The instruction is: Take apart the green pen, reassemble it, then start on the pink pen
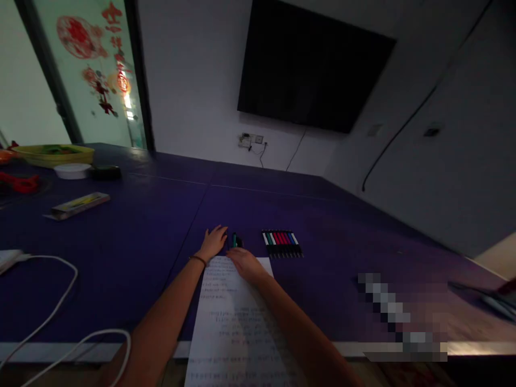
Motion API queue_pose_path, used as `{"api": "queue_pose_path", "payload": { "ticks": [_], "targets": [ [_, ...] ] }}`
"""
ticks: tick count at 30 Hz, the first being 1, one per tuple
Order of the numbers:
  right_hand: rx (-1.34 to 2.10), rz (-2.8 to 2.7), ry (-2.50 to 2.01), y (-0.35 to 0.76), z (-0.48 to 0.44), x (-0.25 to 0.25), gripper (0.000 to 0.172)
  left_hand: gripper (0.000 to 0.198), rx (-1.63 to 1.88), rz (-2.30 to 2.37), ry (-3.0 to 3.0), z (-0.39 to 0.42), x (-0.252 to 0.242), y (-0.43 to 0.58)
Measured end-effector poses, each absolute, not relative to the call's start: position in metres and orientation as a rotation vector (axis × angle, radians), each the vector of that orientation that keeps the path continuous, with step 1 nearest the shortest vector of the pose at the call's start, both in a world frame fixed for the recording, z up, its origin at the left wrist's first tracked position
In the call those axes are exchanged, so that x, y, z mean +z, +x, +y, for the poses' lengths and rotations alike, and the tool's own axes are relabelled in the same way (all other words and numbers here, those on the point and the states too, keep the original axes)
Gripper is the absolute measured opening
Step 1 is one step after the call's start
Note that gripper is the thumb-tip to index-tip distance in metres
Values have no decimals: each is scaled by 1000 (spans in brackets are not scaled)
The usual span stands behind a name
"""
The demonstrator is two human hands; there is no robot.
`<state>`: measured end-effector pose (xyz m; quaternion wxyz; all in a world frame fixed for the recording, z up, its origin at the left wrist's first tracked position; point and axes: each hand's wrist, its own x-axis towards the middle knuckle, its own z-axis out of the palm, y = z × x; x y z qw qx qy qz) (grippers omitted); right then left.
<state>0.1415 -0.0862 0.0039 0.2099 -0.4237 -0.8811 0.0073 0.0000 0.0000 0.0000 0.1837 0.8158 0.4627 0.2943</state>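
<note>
Green pen (234,239) between left hand (214,240), right hand (243,262).

A dark blue tabletop (133,231) is carrying a row of coloured pens (282,244) lying side by side. Well off to the left, a flat box (78,205) is lying near a white bowl (72,171) and a yellow tray (54,155). A white cable (60,301) is looping along the near edge. A black screen (310,70) is hanging on the wall above a socket (250,141), and red decorations (80,37) are sticking to the window.
</note>
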Motion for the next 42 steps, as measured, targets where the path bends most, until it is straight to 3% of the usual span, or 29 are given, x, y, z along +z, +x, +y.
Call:
{"api": "queue_pose_path", "payload": {
  "ticks": [11,22,30,34,37,42],
  "targets": [
    [103,-2410,-1146,141,-87,2,30,23,1296,1035,1520,11,2,-6],
    [61,-2129,-993,138,-93,6,31,11,1223,664,826,0,16,-13],
    [118,-1644,-1119,135,-97,8,15,4,1186,525,768,-17,30,7],
    [275,-1457,-1189,138,-95,7,16,7,1088,556,852,-30,32,10],
    [317,-1521,-1207,138,-93,8,19,12,997,621,900,-40,28,3],
    [-5,-1972,-1296,135,-93,10,26,3,1269,673,652,-41,18,-12]
  ]
}}
